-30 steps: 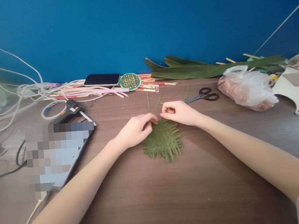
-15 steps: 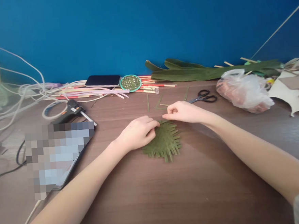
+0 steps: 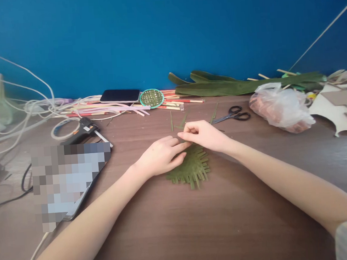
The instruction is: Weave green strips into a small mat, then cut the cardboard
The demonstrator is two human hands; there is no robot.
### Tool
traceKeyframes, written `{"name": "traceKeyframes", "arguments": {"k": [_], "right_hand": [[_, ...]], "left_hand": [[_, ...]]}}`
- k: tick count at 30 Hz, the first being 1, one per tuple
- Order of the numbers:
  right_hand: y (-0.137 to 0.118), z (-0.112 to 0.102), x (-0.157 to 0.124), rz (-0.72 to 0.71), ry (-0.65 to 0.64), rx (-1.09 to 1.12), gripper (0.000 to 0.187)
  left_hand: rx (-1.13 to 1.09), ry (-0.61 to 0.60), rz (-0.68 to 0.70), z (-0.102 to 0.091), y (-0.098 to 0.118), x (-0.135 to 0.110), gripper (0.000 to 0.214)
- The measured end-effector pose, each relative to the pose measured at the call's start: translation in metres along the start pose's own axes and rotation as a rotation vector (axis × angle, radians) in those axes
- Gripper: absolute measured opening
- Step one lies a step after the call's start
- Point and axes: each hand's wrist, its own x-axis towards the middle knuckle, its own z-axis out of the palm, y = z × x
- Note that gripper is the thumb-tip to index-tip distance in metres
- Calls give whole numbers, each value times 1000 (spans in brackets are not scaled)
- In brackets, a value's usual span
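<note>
A small mat woven from green leaf strips (image 3: 192,167) lies flat on the brown wooden table (image 3: 215,222). My left hand (image 3: 161,156) rests on the mat's left part, fingers stretched forward and pressing it down. My right hand (image 3: 203,135) is at the mat's far edge, its fingers pinched together on a strip end there. The fingertips of both hands nearly touch.
Black scissors (image 3: 232,115) lie behind the right hand, with loose leaf slivers (image 3: 184,120). Long green leaves (image 3: 236,86), a plastic bag (image 3: 280,107), a phone (image 3: 120,95), a round woven coaster (image 3: 151,98), sticks, a glue gun (image 3: 83,130), cables and a tablet (image 3: 70,179) surround the work.
My right hand has shifted left toward the left hand along the mat's far edge. The left hand's fingers have stretched out over the mat.
</note>
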Motion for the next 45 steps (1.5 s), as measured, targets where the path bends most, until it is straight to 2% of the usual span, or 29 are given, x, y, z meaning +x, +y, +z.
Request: {"name": "traceKeyframes", "arguments": {"k": [6, 9, 12, 15, 21, 26, 36, 45], "right_hand": [[1, -5, 0, -48, -27, 45, 32], [9, -8, 3, -76, 4, -60, 16], [15, -8, 4, -191, -42, -198, 5], [16, -7, 3, -251, -118, -275, 14], [13, -6, 2, -213, -175, -313, 16], [13, -6, 2, -182, -187, -277, 18], [16, -7, 2, -206, -196, -259, 17], [15, -7, 2, -155, -192, -233, 20]], "left_hand": [[-47, -3, -81, 0, 0, 1, 29], [-64, 12, -96, 1, 0, 1, 28], [-72, 39, -89, 2, 0, 1, 28], [-72, 67, -79, 3, -1, 0, 29], [-95, 112, -78, 5, -3, -1, 29], [-112, 157, -69, 6, -3, -1, 29], [-108, 156, -78, 4, -1, -2, 29], [-121, 168, -78, 5, -1, -1, 28]]}}
